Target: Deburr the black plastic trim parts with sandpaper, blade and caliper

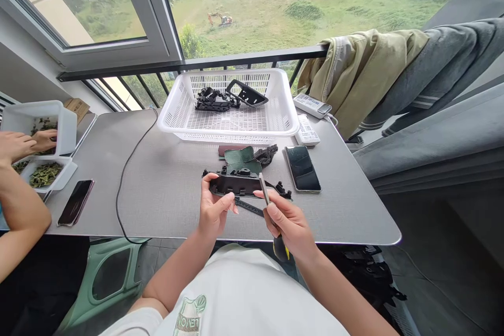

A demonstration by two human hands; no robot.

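A: Where's the black plastic housing [232, 185]?
B: Gripped in the left hand [212, 210], held up off the surface [157, 189].
A: And the right hand [285, 223]?
B: Apart from the left, pinching a screwdriver [263, 189] by its shaft, firm and steady beside the housing.

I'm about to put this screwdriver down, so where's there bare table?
Bare tabletop lies right of the black phone, out to its edge, and between the black cable and the left phone. It's crowded in front of the white basket, around the green cloth and your left hand and right hand.
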